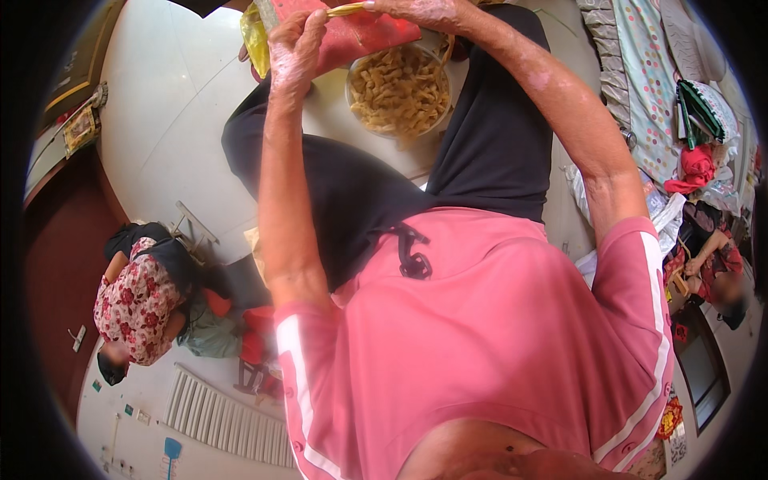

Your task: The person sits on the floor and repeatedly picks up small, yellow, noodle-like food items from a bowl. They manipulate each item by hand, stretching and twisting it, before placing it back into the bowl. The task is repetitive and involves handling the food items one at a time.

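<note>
My left hand pinches one end of a short yellow twisted strand, which may be plant fibre. At the strand's other end are the fingertips of my right hand, partly cut off by the top edge of the view. Just below both hands lies a red sheet or flat board, its material unclear. Between my knees stands a round, clear-rimmed tub full of tan, curled strips. A braided tan strand hangs at its right rim.
A yellow plastic bag is beside my left hand. On the left, a person in a floral top sits near a metal-framed stool. Another person sits far right, below a dotted cloth and a red bundle.
</note>
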`<control>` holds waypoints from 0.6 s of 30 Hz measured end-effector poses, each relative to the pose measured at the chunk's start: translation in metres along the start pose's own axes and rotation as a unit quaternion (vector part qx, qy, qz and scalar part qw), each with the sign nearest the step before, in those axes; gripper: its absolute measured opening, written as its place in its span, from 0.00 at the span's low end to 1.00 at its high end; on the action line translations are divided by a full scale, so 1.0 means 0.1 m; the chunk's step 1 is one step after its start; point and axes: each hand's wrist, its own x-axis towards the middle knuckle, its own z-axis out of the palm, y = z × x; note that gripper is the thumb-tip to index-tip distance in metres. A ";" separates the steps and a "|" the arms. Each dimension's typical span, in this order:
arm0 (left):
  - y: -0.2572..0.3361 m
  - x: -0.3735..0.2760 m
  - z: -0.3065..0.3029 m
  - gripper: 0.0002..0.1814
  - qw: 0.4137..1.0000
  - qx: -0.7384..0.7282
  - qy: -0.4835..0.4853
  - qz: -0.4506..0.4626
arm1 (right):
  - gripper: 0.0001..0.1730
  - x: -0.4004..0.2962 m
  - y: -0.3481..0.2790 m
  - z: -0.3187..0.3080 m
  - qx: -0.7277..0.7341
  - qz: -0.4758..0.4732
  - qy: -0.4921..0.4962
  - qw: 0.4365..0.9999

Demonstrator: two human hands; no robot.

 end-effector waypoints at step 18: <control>-0.45 -0.89 0.45 0.17 0.946 0.265 -0.178 -0.058 | 0.16 -1.10 -0.99 0.20 0.015 0.085 0.069 0.994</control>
